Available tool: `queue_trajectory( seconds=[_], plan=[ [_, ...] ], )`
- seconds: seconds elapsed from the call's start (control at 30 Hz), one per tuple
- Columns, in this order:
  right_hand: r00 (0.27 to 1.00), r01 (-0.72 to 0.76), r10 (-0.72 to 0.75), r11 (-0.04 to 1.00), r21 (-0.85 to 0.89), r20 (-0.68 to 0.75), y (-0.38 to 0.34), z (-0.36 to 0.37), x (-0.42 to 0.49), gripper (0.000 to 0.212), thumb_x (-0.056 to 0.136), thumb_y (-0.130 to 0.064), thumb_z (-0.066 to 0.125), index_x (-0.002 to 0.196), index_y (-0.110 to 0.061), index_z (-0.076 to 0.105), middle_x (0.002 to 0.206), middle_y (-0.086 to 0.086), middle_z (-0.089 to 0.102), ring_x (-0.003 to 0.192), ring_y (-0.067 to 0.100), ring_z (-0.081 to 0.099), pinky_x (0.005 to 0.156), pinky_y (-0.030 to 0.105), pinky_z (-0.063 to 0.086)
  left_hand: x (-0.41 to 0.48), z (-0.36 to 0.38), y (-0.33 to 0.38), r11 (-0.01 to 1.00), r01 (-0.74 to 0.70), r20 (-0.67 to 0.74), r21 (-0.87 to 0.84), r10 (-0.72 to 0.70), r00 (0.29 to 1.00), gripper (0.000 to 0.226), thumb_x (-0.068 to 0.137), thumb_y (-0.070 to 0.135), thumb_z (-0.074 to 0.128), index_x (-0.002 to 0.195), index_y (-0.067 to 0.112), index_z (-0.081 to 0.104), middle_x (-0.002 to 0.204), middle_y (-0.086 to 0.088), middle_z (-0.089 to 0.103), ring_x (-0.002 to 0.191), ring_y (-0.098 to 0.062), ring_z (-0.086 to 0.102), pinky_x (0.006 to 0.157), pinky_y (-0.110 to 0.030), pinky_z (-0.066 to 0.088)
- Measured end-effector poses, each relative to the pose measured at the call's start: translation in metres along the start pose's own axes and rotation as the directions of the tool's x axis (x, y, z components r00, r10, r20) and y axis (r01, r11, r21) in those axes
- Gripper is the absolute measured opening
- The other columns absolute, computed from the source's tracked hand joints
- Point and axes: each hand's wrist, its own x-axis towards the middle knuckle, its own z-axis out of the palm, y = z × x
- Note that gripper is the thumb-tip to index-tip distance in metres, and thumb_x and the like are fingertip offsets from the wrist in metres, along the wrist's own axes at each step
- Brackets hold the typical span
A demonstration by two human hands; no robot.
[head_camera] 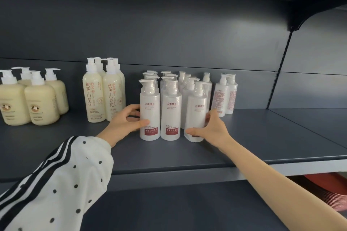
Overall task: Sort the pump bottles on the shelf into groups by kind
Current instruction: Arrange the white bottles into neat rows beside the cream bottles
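While closing up the white group on the dark grey metal shelf, leave untouched the squat cream plastic pump bottles far left and the tall cream red-lettered bottles beside them. With left hand curled round the front-left white shrink-wrapped pump bottle, brace as a stop. With right hand clasping the tilted front-right white bottle, set upright, then slide flush leftward.

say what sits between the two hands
Head view: three white bottles in a row; the left hand grips the first, the right hand the third.
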Motion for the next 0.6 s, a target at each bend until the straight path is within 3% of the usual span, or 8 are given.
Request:
queue_trajectory(
  seconds=[0.13,0.33,0.43,0.53,0.6],
  plan=[
    [1.0,0.016,-0.016,1.0,-0.002,0.005,-0.006,0.008,0.0,0.073,0.062,-0.037,0.088,0.109,-0.016,0.037,0.099,-0.011,0.054,0.094,0.015,0.06,0.083,0.039,0.055,-0.003,0.004,0.003,1.0,-0.005,0.01,-0.013,0.005,1.0,0.049,0.081,0.016,0.073,0.123,0.027,0.053,0.115,-0.003,0.06,0.103,-0.018,0.064,0.079,-0.03,0.055],
    [1.0,0.014,-0.015,0.999,0.053,0.01,0.001,0.011,0.001,0.068,0.066,-0.037,0.086,0.107,-0.018,0.036,0.101,-0.01,0.054,0.096,0.017,0.059,0.086,0.041,0.054,-0.005,0.006,0.004,1.0,0.006,0.009,-0.016,-0.006,1.0,0.05,0.082,0.017,0.071,0.127,0.026,0.051,0.117,-0.002,0.059,0.106,-0.018,0.062,0.085,-0.033,0.054],
    [0.998,0.052,-0.055,0.995,0.082,0.03,0.006,0.011,0.003,0.065,0.07,-0.039,0.083,0.11,-0.02,0.036,0.106,-0.009,0.054,0.098,0.014,0.058,0.086,0.036,0.053,-0.005,0.008,0.005,0.999,0.028,0.01,-0.035,-0.028,1.0,0.05,0.084,0.015,0.07,0.129,0.024,0.05,0.118,-0.002,0.058,0.106,-0.018,0.062,0.083,-0.03,0.054],
    [0.991,0.059,-0.075,0.988,0.14,0.108,0.012,0.002,0.013,0.05,0.081,-0.042,0.073,0.111,-0.019,0.041,0.107,-0.009,0.056,0.097,0.01,0.059,0.08,0.026,0.052,-0.003,0.011,0.008,0.996,0.055,-0.022,-0.065,-0.056,0.998,0.043,0.086,0.014,0.067,0.126,0.022,0.052,0.117,-0.003,0.059,0.103,-0.014,0.062,0.076,-0.024,0.054],
    [0.977,0.015,-0.064,0.972,0.234,0.204,0.017,-0.009,0.022,0.04,0.088,-0.048,0.062,0.109,-0.016,0.049,0.11,0.0,0.064,0.099,0.016,0.065,0.081,0.033,0.058,-0.001,0.013,0.009,0.991,0.068,-0.063,-0.111,-0.076,0.995,0.035,0.088,0.017,0.063,0.123,0.018,0.054,0.116,-0.003,0.06,0.103,-0.012,0.062,0.073,-0.023,0.056]
  ],
)
